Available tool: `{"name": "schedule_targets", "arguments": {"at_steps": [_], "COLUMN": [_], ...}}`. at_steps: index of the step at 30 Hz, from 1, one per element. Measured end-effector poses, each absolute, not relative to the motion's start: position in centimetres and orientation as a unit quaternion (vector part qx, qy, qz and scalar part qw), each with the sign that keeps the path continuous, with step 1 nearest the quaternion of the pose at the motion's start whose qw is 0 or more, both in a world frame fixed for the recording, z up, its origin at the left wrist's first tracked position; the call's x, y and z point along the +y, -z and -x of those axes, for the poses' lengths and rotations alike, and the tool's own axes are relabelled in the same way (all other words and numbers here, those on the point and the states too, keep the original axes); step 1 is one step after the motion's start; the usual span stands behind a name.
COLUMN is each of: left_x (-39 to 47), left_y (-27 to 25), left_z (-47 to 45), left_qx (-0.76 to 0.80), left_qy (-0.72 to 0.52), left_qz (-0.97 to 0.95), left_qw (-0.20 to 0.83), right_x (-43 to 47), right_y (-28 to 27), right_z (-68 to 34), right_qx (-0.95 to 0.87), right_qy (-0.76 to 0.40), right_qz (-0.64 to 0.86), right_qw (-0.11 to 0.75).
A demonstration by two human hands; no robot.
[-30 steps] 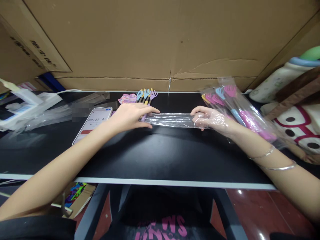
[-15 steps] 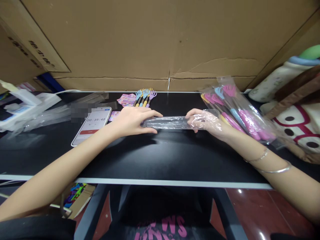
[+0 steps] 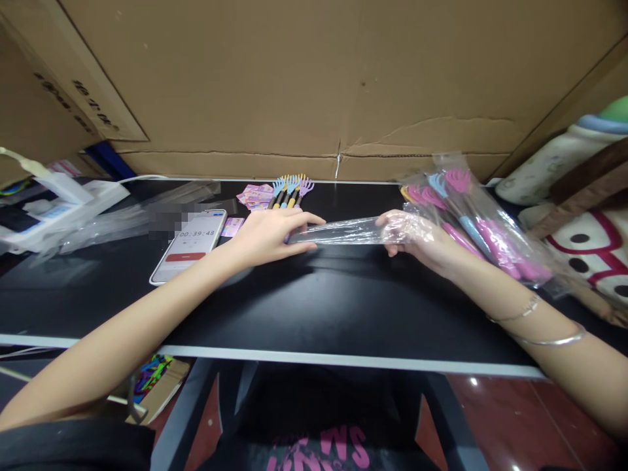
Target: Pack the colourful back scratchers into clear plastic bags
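Observation:
A long, narrow clear plastic bag is stretched between my two hands above the black table. My left hand holds its left end between the thumb and fingers. The bag's other end lies over my right hand, whose fingers are curled inside the film. Behind my left hand are several small claw-ended sticks in blue, yellow and purple. Pink printed cards lie beside them. Right of my right hand, larger clear bags hold pink, blue and yellow claw-ended sticks.
A phone showing a timer lies left of my left forearm. Further left are loose clear plastic bags and a white power strip. A bottle and a bag with a cartoon face stand at right. Cardboard walls the back.
The plastic bag now slants slightly, its right end a little higher than its left. Both hands keep their hold on it. The whole view has shifted slightly.

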State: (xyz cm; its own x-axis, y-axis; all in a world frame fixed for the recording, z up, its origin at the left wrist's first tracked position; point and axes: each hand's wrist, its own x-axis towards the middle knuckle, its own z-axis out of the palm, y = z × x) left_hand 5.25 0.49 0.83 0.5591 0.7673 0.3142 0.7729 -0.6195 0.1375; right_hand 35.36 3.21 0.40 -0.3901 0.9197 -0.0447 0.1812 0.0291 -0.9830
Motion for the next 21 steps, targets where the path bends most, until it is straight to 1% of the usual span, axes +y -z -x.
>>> {"name": "schedule_targets", "arguments": {"at_steps": [3, 6, 10, 12, 14, 18, 21], "left_x": [0.7, 0.9, 1.2, 1.3, 1.3, 1.3, 1.4], "left_y": [-0.9, -1.2, -1.6, -1.7, -1.7, -1.5, -1.3], "left_z": [-5.1, -4.8, -4.4, -4.3, -4.3, -4.4, -4.3], "left_qx": [-0.447, -0.467, -0.484, -0.485, -0.486, -0.485, -0.475], "left_qy": [0.19, 0.209, 0.23, 0.232, 0.227, 0.221, 0.223], "left_qz": [0.874, 0.859, 0.843, 0.841, 0.841, 0.842, 0.847], "left_qw": [0.007, 0.021, 0.049, 0.059, 0.068, 0.084, 0.09], "right_x": [3.7, 4.7, 6.5, 7.4, 8.3, 9.8, 10.1], "right_y": [-0.8, -0.8, 0.1, 0.7, 1.3, 2.0, 2.3], "right_z": [-35.7, -36.0, -35.6, -34.7, -33.1, -28.3, -24.9], "right_qx": [-0.605, -0.594, -0.623, -0.661, -0.733, -0.788, -0.895], "right_qy": [-0.557, -0.559, -0.5, -0.464, -0.406, -0.356, -0.252], "right_qz": [0.431, 0.433, 0.481, 0.485, 0.456, 0.401, 0.244], "right_qw": [0.373, 0.383, 0.362, 0.335, 0.3, 0.301, 0.276]}}
